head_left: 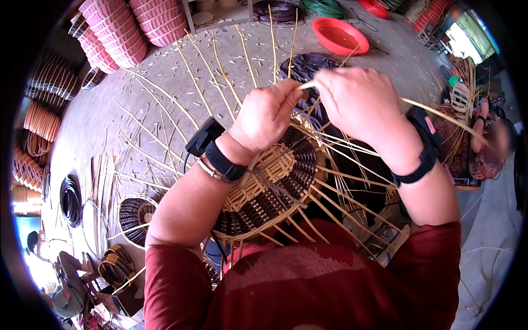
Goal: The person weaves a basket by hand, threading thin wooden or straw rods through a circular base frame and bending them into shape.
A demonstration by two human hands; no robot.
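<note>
A partly woven oval basket (308, 184) of pale and dark brown wicker rests in front of me, its base toward me. Long pale stakes stick out all around its rim. Over its far side, my left hand (269, 113) is closed in a pinch on a pale wicker rod (440, 114). My right hand (360, 104) grips the same rod a little to the right, slightly blurred. Between the two hands a short piece of it shows, and a long end runs off to the right past my right wrist. My forearms partly cover the basket.
A red basin (352, 45) and dark cloth-like bundle (300, 66) lie beyond my hands. Pink baskets (113, 33) are stacked at the far left. A small dark basket (132, 220) and black coil (70, 201) lie left. Another person (487, 143) sits at the right, near upright rods.
</note>
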